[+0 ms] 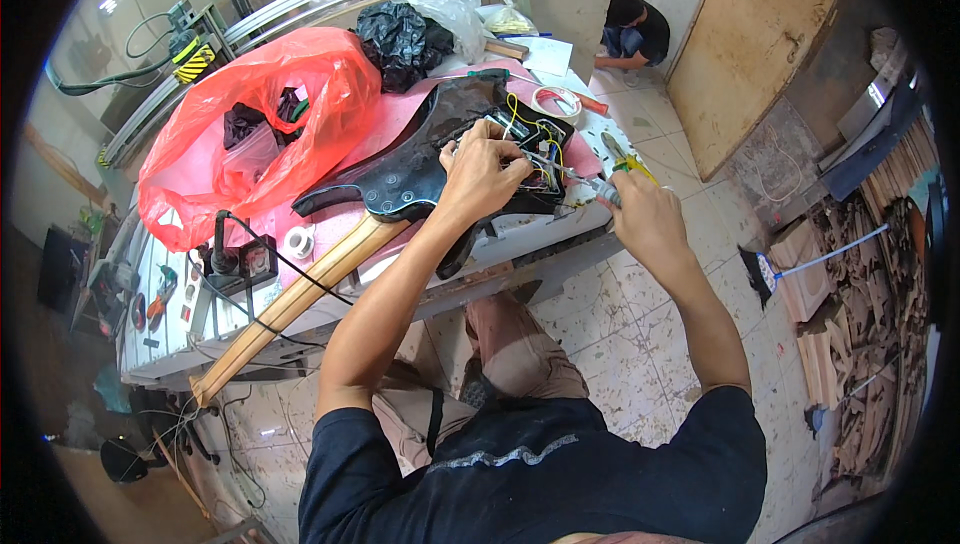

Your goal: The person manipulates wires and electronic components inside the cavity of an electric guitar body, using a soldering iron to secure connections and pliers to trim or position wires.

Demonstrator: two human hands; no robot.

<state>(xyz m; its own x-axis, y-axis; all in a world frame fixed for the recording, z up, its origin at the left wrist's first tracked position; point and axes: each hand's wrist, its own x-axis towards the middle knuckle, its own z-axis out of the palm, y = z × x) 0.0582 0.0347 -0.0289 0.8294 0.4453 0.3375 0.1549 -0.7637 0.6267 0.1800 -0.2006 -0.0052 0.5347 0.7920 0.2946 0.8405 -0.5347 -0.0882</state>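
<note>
A dark electric guitar body [440, 134] lies back up on the pink-covered table, its pale wooden neck [300, 299] pointing to the near left. Yellow and dark wires [545, 134] spill from its open control cavity. Over the cavity's left edge, my left hand [485, 169] is closed with thumb and fingers pinched; what they hold is hidden. My right hand [645, 209] grips a slim tool [597, 185] with a metal shaft and pale grey handle, its shaft reaching toward the wires. Yellow-green pliers [617, 152] lie just beyond that hand.
A large red plastic bag [330, 74] and a black bag [400, 36] sit behind the guitar. A tape roll [299, 242] and black cables [275, 269] are at the left. Wood pieces [860, 334] and a broom [830, 250] are on the right. Another person [645, 29] crouches beyond.
</note>
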